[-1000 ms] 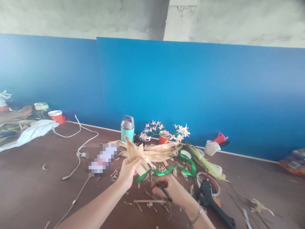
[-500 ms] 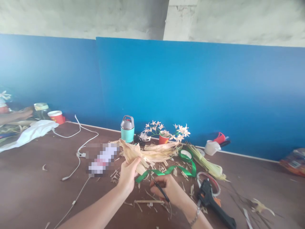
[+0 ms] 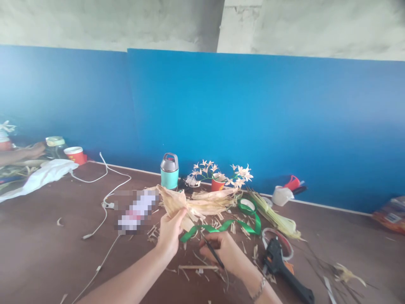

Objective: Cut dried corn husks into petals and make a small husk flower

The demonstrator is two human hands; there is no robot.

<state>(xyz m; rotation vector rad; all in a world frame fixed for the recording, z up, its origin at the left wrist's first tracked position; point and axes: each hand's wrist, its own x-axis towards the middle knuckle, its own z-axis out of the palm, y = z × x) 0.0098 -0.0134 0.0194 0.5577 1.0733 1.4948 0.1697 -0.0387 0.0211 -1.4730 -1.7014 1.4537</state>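
My left hand (image 3: 170, 235) is closed on a dry, pale corn husk (image 3: 175, 202), pinched between thumb and fingers and spreading upward from them. In my right hand (image 3: 225, 252), fingers closed, is a pair of black-handled scissors (image 3: 214, 253). Their tip points up and left toward the husk's lower end. Green ribbon (image 3: 216, 229) lies in loose waves just above the right hand, one end beside the left fingers. It leads to its roll (image 3: 247, 205) on the table. More dry husks (image 3: 213, 204) are piled behind the left hand.
Husk scraps litter the brown table (image 3: 133, 270). At right lie a black glue gun (image 3: 281, 268), a tape roll (image 3: 289, 249) and a green-yellow husk bundle (image 3: 276, 217). Behind stand a turquoise flask (image 3: 169, 174) and flowers in a red cup (image 3: 218, 183). Another person's hand (image 3: 37, 149) is far left.
The left hand's husk has tilted very slightly left at its top. Both hands otherwise stay almost where they were, holding the same things.
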